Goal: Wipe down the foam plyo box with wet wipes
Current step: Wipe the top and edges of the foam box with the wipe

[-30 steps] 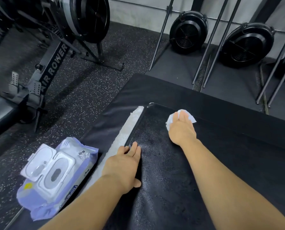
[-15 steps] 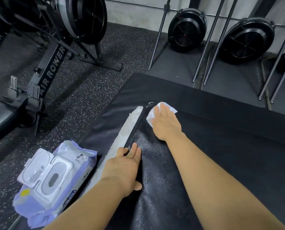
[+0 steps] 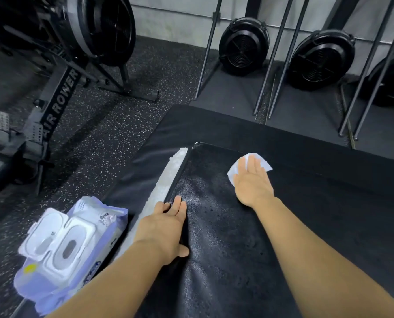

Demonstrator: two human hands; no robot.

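A white wipe [image 3: 266,165] is pressed under the right hand [image 3: 252,182], fingers straight, near the far left corner of the foam box [image 3: 232,244] top. The left edge is held down by the left hand [image 3: 166,228], fingers extended.

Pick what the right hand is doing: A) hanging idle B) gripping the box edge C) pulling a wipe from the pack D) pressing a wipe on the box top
D: the right hand lies straight-fingered on the wipe, flat on the box top.
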